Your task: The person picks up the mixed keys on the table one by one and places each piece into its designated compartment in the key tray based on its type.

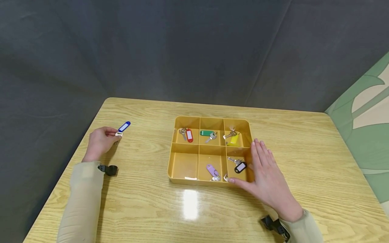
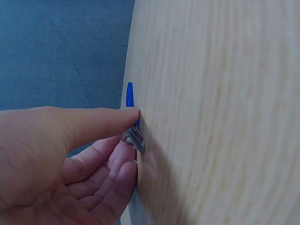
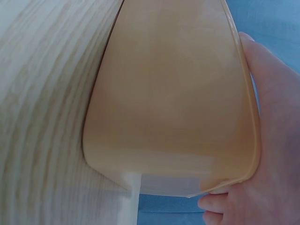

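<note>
Over the left part of the table, my left hand (image 1: 101, 141) pinches a key with a blue tag (image 1: 124, 127) between thumb and fingers. In the left wrist view the tag (image 2: 130, 95) sticks up past the thumb, and the key's metal (image 2: 136, 138) shows below it. My right hand (image 1: 270, 179) rests on the front right corner of a yellow divided box (image 1: 194, 182), fingers straight along its right side and thumb over the front rim. Keys in it carry red (image 1: 189, 135), green (image 1: 206, 133), yellow (image 1: 233, 139), purple (image 1: 211, 169) and black (image 1: 240, 167) tags, one per compartment.
The wooden table (image 1: 143, 202) has its left edge close beside my left hand. A dark grey partition (image 1: 182, 54) stands behind the table and along its left. Green leaf-patterned fabric (image 1: 364, 128) is at the right.
</note>
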A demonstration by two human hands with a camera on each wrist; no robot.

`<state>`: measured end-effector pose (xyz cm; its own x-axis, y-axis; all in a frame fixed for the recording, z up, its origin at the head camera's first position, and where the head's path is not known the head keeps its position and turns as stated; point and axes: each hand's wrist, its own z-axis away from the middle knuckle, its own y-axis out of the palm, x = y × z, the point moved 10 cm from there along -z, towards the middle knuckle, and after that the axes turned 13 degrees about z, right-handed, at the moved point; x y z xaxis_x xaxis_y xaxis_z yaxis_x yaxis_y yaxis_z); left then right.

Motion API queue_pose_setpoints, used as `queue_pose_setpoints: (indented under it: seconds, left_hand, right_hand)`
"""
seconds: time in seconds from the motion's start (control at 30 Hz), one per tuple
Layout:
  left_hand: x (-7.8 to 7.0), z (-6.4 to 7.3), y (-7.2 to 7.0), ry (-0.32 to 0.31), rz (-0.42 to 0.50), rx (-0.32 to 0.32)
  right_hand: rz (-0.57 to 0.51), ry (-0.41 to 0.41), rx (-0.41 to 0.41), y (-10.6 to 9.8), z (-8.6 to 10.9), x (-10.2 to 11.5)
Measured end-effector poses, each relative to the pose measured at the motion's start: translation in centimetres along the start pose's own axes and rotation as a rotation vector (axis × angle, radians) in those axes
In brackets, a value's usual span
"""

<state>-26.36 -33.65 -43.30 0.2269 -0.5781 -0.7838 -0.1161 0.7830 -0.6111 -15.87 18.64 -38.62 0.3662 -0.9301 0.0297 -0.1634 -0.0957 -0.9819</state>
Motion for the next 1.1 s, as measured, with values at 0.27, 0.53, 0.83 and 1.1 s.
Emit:
queue_pose_setpoints:
  seconds: [0.27,0.53,0.83,1.1]
  left_hand:
    - [0.0,0.05,-0.22,-0.031,0.017,-0.007]
    - [-0.09,0.14,-0.44,-0.044,0.031,-0.012]
    - [-0.37,0.45,-0.46,-0.021,0.037,-0.019]
    - [-0.26,0.53,-0.48,-0.02,0.046,-0.019]
  right_hand:
    - [-0.005,0.007,0.009,-0.06,-0.11,-0.01]
    - [-0.005,0.011,0.013,-0.11,-0.19,-0.02]
    - [0.001,0.006,0.007,-0.18,-0.18,0.06]
    - [0.006,0.002,0.007,-0.14,-0.12,0.06]
